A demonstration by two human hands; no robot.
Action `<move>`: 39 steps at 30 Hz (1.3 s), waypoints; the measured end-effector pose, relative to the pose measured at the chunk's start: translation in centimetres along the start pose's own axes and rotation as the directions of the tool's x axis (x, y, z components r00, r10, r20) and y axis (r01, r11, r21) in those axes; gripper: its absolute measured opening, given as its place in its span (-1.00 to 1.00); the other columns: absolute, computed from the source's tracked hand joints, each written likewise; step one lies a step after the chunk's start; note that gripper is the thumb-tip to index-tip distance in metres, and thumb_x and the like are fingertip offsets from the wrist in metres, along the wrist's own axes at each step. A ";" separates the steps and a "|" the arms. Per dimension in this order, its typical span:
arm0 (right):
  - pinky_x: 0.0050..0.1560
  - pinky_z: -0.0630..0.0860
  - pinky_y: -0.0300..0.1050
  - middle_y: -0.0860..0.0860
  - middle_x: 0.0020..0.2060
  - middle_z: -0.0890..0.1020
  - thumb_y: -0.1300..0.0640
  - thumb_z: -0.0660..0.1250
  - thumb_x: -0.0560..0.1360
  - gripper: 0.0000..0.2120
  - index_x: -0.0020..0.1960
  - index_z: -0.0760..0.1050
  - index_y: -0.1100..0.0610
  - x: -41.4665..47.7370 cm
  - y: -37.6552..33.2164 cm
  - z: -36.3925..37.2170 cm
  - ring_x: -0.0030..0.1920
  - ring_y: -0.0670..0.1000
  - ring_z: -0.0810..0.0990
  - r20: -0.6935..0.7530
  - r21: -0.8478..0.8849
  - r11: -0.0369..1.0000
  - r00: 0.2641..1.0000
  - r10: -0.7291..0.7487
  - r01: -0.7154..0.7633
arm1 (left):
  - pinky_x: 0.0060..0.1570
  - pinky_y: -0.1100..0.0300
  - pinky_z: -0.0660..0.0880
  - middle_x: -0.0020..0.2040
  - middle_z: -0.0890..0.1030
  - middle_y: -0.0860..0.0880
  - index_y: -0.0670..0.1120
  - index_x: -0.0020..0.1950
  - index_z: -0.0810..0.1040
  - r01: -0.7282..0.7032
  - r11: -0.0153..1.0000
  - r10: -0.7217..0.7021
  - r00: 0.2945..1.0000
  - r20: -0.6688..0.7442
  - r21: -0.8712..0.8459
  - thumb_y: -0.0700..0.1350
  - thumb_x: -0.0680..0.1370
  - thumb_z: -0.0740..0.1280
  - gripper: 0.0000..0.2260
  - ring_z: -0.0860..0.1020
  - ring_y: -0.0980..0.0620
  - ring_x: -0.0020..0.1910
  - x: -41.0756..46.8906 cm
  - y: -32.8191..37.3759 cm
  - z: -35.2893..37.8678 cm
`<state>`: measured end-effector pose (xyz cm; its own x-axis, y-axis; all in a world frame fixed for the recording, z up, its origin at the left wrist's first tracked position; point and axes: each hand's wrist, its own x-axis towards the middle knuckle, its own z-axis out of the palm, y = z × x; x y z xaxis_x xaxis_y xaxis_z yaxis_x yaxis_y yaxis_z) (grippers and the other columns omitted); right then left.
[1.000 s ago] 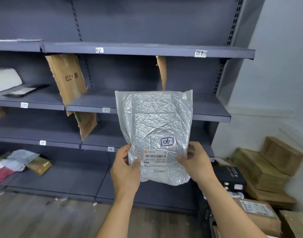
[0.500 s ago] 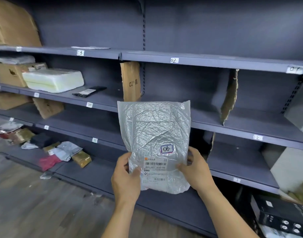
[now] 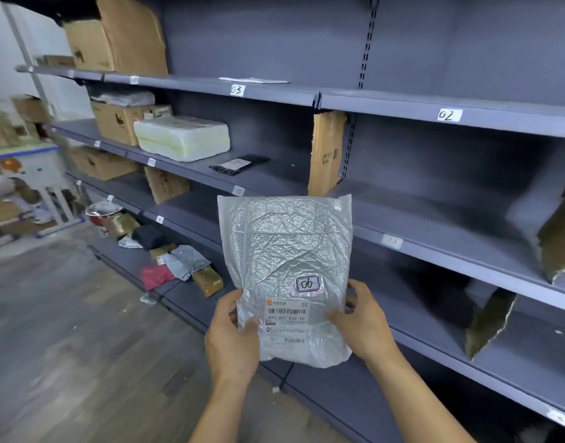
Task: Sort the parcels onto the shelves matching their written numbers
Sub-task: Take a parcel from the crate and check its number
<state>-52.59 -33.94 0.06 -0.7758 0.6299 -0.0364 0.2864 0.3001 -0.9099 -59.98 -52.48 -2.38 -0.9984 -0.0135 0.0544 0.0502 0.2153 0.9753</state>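
Observation:
I hold a silver bubble-mailer parcel upright in front of the grey shelving. A handwritten sticker on it reads 06, above a printed shipping label. My left hand grips its lower left edge and my right hand grips its lower right edge, thumbs on the front. Shelf tags in view read 03, 02, 10 and 11. No tag reading 06 shows.
Cardboard dividers split the shelves. A white foam box and cardboard boxes sit on the left shelves. Several small parcels lie on the bottom shelf. A cluttered rack stands far left on wooden floor.
The view has swung left along the shelving: tag 01 has left the frame, tag 03 and the left boxes have come in. Both hands keep the same grip on the parcel.

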 end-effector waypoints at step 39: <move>-0.11 0.57 -0.14 -0.15 -0.01 0.61 0.24 0.46 0.46 -0.46 0.33 0.35 -0.07 19.7 -16.1 33.4 -0.05 -0.13 0.64 0.186 -0.010 0.999 0.981 -0.047 0.049 | 0.02 0.20 0.42 0.14 0.64 0.03 0.08 0.31 0.51 0.054 0.994 -0.041 0.989 -0.145 0.091 -0.30 0.50 0.41 -0.55 0.56 0.01 0.12 35.7 -5.1 -16.6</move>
<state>-91.27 -50.24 0.18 -0.8794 0.4708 -0.0703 0.2532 0.3376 -0.9066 -95.49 -70.28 -1.83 -0.9854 -0.1641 0.0452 -0.0066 0.3025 0.9531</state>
